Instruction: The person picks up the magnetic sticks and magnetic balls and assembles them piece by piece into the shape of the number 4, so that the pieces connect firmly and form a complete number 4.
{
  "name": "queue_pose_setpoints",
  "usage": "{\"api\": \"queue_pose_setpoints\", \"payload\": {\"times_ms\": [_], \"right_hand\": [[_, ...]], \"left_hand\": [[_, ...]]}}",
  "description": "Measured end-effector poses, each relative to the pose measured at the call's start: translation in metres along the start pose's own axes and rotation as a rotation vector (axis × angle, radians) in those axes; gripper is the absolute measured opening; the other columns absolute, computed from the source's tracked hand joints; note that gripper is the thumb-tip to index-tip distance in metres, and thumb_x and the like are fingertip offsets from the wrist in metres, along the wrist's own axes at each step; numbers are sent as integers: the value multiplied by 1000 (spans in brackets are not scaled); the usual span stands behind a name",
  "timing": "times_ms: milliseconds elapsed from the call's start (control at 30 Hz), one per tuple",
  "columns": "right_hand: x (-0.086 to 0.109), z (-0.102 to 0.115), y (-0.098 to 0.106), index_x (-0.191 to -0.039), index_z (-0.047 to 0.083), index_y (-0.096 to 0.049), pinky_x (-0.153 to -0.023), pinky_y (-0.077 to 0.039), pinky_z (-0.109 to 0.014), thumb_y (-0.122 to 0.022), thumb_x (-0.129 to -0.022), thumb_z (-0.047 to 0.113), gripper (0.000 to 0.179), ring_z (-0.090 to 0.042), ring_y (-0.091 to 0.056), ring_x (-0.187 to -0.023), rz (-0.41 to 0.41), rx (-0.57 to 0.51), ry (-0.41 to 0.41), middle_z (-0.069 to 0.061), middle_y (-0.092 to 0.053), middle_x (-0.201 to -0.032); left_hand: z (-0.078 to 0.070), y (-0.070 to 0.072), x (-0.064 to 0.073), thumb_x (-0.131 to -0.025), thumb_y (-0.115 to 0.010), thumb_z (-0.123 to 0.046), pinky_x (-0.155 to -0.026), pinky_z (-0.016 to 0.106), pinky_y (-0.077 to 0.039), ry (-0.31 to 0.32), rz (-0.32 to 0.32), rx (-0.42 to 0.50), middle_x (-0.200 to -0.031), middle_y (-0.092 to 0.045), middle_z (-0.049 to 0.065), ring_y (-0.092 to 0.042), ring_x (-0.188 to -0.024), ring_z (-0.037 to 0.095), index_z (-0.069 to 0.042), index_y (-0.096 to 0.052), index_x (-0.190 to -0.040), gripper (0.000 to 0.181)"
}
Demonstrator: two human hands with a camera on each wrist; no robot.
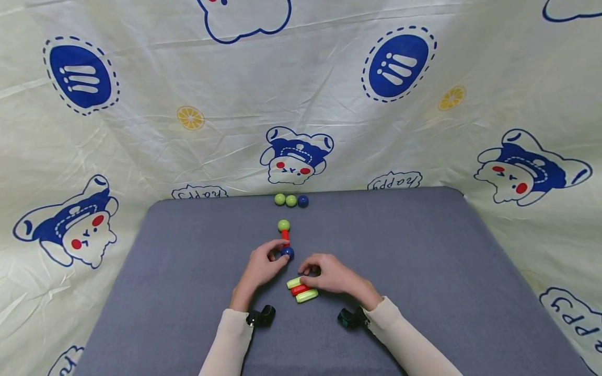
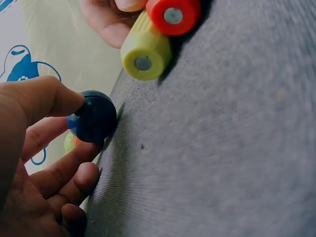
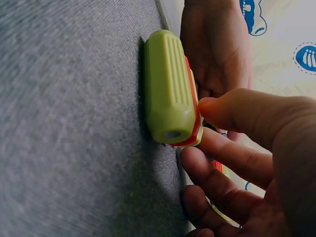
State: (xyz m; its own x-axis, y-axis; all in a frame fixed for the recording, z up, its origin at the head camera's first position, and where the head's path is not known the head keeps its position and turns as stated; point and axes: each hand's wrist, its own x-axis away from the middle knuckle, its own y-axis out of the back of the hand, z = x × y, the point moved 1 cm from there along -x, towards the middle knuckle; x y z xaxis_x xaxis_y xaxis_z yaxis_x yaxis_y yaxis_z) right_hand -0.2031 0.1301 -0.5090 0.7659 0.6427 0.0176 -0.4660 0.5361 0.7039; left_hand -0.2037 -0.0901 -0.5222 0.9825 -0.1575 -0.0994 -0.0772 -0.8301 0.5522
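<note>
My left hand (image 1: 264, 265) pinches a dark blue ball (image 2: 94, 116) between thumb and fingers. From that ball a red magnetic rod (image 1: 285, 236) runs away to a green ball (image 1: 284, 225), the three in one line on the table. Nearer me lie three ribbed rods side by side, with silvery discs in their ends: a far yellow-green magnetic rod (image 2: 146, 57), a red one (image 1: 299, 290) in the middle and a near yellow-green one (image 3: 170, 89). My right hand (image 1: 331, 274) grips the far yellow-green rod, thumb on top and fingers behind.
Two green balls (image 1: 285, 200) and another blue ball (image 1: 303, 201) sit in a row by the far edge of the grey table (image 1: 400, 250). A printed cloth (image 1: 320, 78) hangs behind it. Each wrist carries a black camera (image 1: 262, 316).
</note>
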Motion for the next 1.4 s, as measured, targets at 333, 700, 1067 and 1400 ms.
{"api": "queue_pose_setpoints", "payload": {"times_ms": [333, 700, 1067, 1400], "right_hand": [[1, 1, 1, -103, 15, -80, -80, -51, -28, -70, -97, 21, 13, -8, -63, -89, 35, 44, 49, 4, -72, -99], [-3, -1, 9, -107, 13, -75, -74, -51, -25, -65, -102, 23, 15, -5, -62, -81, 59, -84, -8, 5, -71, -94], [-12, -10, 23, -108, 11, -75, -72, -50, -24, -67, -101, 22, 15, -7, -60, -82, -48, -67, -15, 2, -71, -96], [-19, -22, 29, -106, 11, -75, -71, -47, -25, -67, -100, 19, 13, -11, -57, -80, -106, -58, -84, 1, -69, -93]], "left_hand": [[0, 1, 2, -94, -74, -18, -62, 25, -39, -16, -6, 6, -104, -68, 6, -49, -69, 11, -15, -73, -124, 30], [4, 0, 1, -94, -76, -19, -63, 26, -41, -21, -20, 18, -102, -68, 5, -50, -71, 11, -16, -73, -122, 28], [7, 0, 1, -95, -75, -19, -64, 25, -40, -8, -6, 12, -105, -67, 5, -50, -73, 11, -16, -73, -123, 28], [7, 0, 1, -95, -75, -19, -64, 25, -40, -9, -10, 15, -105, -68, 6, -51, -74, 11, -17, -73, -122, 28]]}}
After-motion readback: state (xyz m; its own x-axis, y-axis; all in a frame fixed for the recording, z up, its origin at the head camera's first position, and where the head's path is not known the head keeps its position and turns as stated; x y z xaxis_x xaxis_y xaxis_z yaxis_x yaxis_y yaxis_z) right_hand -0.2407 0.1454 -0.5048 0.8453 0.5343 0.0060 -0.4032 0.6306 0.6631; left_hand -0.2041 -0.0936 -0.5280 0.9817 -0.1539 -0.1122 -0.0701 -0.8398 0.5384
